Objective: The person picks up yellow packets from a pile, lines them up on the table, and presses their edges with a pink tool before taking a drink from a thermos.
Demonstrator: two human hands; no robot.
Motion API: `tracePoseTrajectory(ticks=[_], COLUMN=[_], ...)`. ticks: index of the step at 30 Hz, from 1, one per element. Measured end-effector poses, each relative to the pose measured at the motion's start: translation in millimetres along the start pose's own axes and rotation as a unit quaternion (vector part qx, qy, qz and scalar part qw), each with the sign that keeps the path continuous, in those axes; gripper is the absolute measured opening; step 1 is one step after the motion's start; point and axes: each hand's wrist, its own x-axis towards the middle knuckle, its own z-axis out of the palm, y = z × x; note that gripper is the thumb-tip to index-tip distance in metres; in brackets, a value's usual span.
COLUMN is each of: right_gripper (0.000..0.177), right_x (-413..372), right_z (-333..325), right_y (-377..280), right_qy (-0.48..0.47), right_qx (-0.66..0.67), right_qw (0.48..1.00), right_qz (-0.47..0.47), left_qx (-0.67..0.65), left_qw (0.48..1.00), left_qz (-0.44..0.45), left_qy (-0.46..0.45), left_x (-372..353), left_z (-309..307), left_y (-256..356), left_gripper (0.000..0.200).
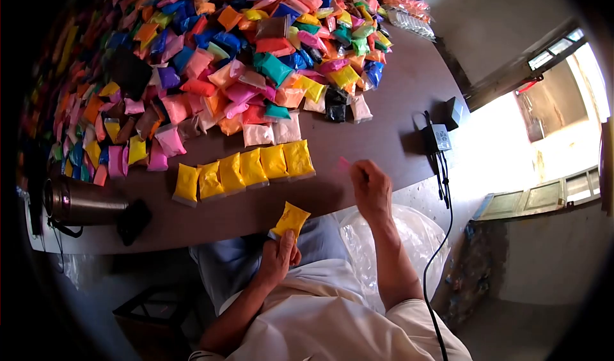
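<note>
Just off the near edge of the tabletop (pixel 403 99), above the person's lap, the left hand (pixel 278 258) has its grip clamped on the lower corner of a yellow powder packet (pixel 290 219). This is a small, plump, sealed plastic pouch of bright yellow, held tilted with its top leaning right, clear of the tabletop. To the right and a little farther, the right hand (pixel 372 191) has its grip pinched together on a pink sliver (pixel 344 164); what that sliver is cannot be made out. On the tabletop just beyond the hands, a row of six yellow packets (pixel 243 169) lies side by side, each overlapping the next. Farther off, a heap of coloured packets (pixel 243 60) in pink, orange, blue, green and black spreads to the far left, where it is cut off by the dark rim of the lens. At the near left a metal flask (pixel 80 201) lies partly in shadow. A clear plastic bag (pixel 400 233) sits beside the right forearm. A power adapter (pixel 439 137) rests near the right edge of the tabletop with its black cable (pixel 442 246) hanging down; the adapter's label is too small to read.
</note>
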Motion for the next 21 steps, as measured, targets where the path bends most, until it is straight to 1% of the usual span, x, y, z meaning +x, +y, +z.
tracePoseTrajectory(ticks=[1,2,4,5,7,8,10,11,12,13,14,15,17,18,19,20,21], right_gripper=[0.008,0.008,0.01,0.01,0.011,0.011,0.011,0.011,0.012,0.014,0.018,0.022,0.033,0.035,0.038,0.039,0.041], right_x=[12,23,42,50,63,65,69,61,44,25,4,-17,-55,-71,-83,-92,-98], right_z=[1,3,10,14,22,24,23,24,24,23,19,17,24,22,20,26,31], right_y=[6,10,20,25,28,27,19,12,3,-4,-11,-14,-15,-21,-31,-33,-35], right_qy=[0.031,0.034,0.069,0.069,0.158,0.154,0.272,0.269,0.203,0.134,0.035,-0.063,-0.163,-0.225,-0.285,-0.312,-0.332], right_qx=[-0.073,-0.073,-0.176,-0.176,-0.192,-0.19,-0.214,-0.212,-0.133,-0.053,-0.019,0.015,0.124,0.1,0.076,0.204,0.329], right_qw=[0.997,0.997,0.982,0.982,0.964,0.965,0.914,0.916,0.958,0.986,0.999,0.996,0.977,0.965,0.948,0.913,0.86], right_qz=[-0.015,-0.015,-0.016,-0.016,-0.094,-0.094,-0.211,-0.211,-0.15,-0.086,-0.011,0.065,0.053,0.086,0.119,0.163,0.203], left_qx=[-0.001,-0.003,-0.009,-0.016,-0.019,-0.022,-0.023,-0.026,-0.027,-0.034,-0.041,-0.042,-0.069,-0.086,-0.087,-0.057,-0.026], left_qw=[1.0,1.0,1.0,1.0,1.0,1.0,1.0,0.999,0.999,0.999,0.999,0.999,0.997,0.995,0.995,0.997,0.999], left_qz=[0.001,0.001,0.004,0.006,0.008,0.009,0.005,0.002,0.0,0.002,0.004,-0.001,-0.007,-0.039,-0.042,-0.019,0.003], left_qy=[0.005,0.009,0.005,0.003,0.007,0.009,0.017,0.021,0.024,0.024,0.023,0.025,0.019,0.038,0.036,0.038,0.038], left_x=[1,1,1,1,1,-1,-2,-2,-2,-2,-2,-2,0,0,0,1,0], left_z=[1,2,2,1,-1,-2,-4,-5,-4,-4,-3,-3,-2,0,-1,-5,-6], left_y=[1,2,3,3,2,1,1,1,1,1,1,2,5,9,6,2,0], left_gripper=[0.056,0.056,0.056,0.056,0.056,0.056,0.056,0.056,0.056,0.056,0.056,0.056,0.055,0.054,0.054,0.053,0.053])
